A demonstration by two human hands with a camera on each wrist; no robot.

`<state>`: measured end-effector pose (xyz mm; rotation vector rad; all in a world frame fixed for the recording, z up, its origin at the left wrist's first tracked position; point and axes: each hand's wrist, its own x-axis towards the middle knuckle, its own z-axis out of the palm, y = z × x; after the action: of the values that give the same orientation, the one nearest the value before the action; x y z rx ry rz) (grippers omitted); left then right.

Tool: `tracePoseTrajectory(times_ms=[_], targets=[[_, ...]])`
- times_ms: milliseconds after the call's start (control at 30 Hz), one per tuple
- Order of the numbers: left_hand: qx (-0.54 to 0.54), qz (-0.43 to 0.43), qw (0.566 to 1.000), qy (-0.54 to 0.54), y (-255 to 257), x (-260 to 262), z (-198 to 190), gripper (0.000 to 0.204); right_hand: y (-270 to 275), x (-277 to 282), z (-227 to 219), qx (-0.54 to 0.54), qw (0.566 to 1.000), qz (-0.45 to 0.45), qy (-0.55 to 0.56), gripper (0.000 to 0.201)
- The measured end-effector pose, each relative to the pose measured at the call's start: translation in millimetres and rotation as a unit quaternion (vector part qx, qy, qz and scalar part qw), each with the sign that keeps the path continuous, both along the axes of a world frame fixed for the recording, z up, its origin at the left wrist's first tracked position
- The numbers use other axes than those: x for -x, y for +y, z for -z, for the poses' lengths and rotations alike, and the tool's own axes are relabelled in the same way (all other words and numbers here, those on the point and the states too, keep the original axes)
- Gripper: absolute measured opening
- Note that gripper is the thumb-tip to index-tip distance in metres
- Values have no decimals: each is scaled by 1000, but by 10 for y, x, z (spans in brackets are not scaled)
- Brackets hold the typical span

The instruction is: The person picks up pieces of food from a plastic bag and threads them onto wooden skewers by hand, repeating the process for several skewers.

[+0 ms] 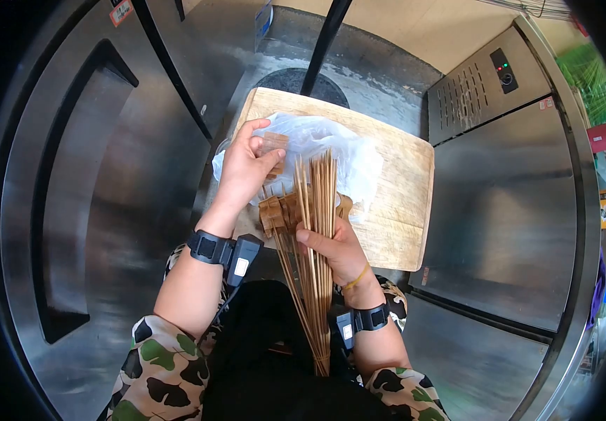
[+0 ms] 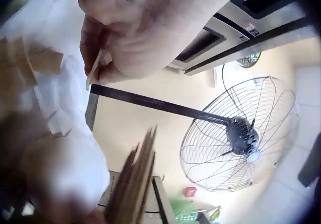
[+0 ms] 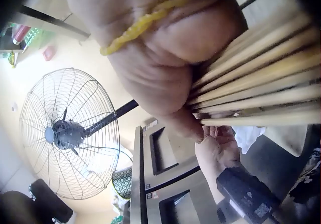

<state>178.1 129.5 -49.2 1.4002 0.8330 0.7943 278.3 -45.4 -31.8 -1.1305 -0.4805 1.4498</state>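
Note:
Between the thumb and fingers of my left hand (image 1: 244, 165) is a thin flat brown slice (image 1: 275, 149) of food, seen edge-on in the left wrist view. My right hand (image 1: 347, 254) grips a thick bundle of bamboo skewers (image 1: 322, 200), thumb across the front. Folded brown pieces (image 1: 272, 214) are threaded on several skewers at the bundle's left side, just below the left hand. Under both hands spreads a crumpled clear plastic bag (image 1: 360, 158), with more brown slices (image 2: 46, 62) showing on it in the left wrist view.
The bag lies on a wooden board (image 1: 408, 182). Steel cabinets stand close on the left (image 1: 134, 182) and right (image 1: 506, 210). Beyond the board, a black pole (image 1: 324, 45) rises from a round base (image 1: 289, 81); it carries a wire-caged fan (image 2: 241, 133).

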Motion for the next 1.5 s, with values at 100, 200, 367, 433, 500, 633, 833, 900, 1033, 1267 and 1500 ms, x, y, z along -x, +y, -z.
tracePoseTrajectory(times_ms=[100, 200, 367, 433, 500, 633, 833, 900, 1033, 1267, 1500], targets=[[86, 40, 994, -61, -2, 5, -32, 19, 6, -3, 4, 13, 999, 10, 38, 11], [122, 74, 986, -91, -25, -13, -45, 15, 4, -20, 26, 18, 997, 8, 70, 10], [141, 71, 982, -106, -88, -30, -146, 13, 20, -9, 14, 44, 998, 3, 40, 10], [129, 63, 980, -136, -93, -43, -136, 14, 25, -11, 21, 40, 998, 1, 39, 10], [147, 62, 978, -138, -99, -40, -182, 14, 28, -12, 22, 40, 998, 4, 38, 10], [123, 86, 982, -114, -99, -24, -148, 14, 21, -7, 23, 46, 998, 16, 41, 10], [111, 72, 981, -142, -76, -44, -131, 11, 12, -12, 23, 40, 998, 29, 48, 11], [143, 85, 975, -147, -108, -38, -201, 11, 11, -13, 35, 41, 998, 30, 42, 12], [127, 119, 975, -136, -122, -30, -175, 10, 16, -4, 30, 47, 998, 32, 34, 13], [112, 108, 979, -128, -87, -17, -133, 11, 16, 4, 13, 58, 997, 37, 27, 12], [102, 118, 982, -105, -89, 34, -189, 12, 7, 9, 13, 43, 998, 40, 31, 12]])
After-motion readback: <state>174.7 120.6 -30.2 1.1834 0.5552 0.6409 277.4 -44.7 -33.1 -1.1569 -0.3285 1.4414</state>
